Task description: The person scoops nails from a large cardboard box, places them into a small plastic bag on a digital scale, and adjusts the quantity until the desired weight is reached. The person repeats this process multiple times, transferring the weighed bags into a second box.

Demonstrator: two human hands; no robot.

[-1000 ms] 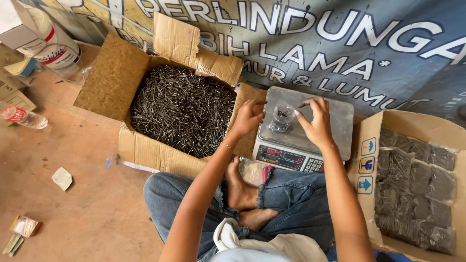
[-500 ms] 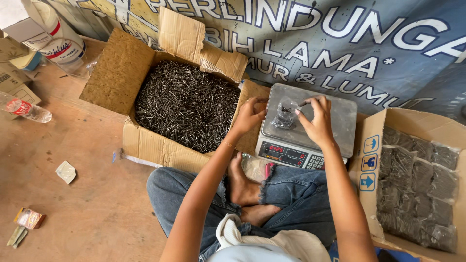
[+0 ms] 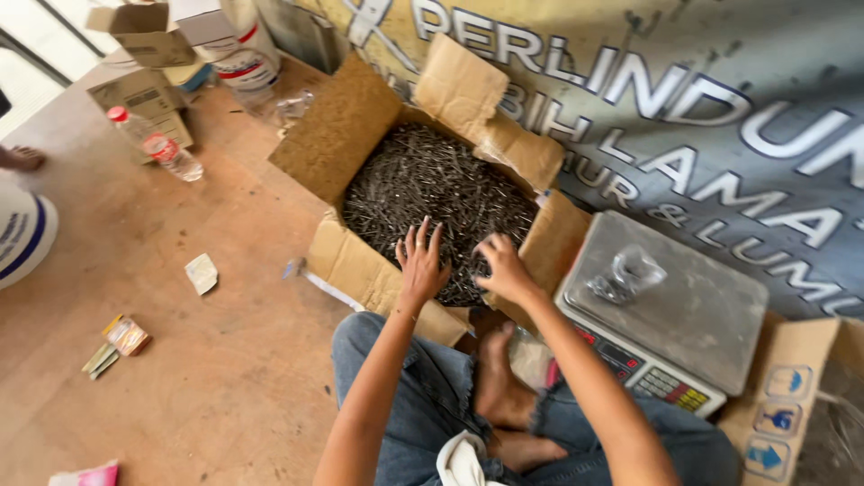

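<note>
An open cardboard box (image 3: 360,261) holds a heap of dark nails (image 3: 432,184). My left hand (image 3: 421,263) lies on the near edge of the heap with its fingers spread. My right hand (image 3: 504,270) is beside it at the box's near right corner, fingers curled down around some nails. To the right stands a digital scale (image 3: 693,315) with a grey metal platform. A small clear plastic bag with a few nails (image 3: 627,274) lies on it, untouched. I sit cross-legged in jeans, with my bare feet (image 3: 499,396) below the box.
A blue-grey banner with large lettering (image 3: 720,90) lies behind the box. A second cardboard box (image 3: 792,414) is at the right edge. A plastic bottle (image 3: 155,144), small cartons (image 3: 144,40), a white bucket (image 3: 18,236), a paper scrap (image 3: 202,273) and another person's foot (image 3: 20,159) are on the left.
Both hands have left the clear bag on the scale and moved left to the nail box. The bag stays on the platform. The view has swung left.
</note>
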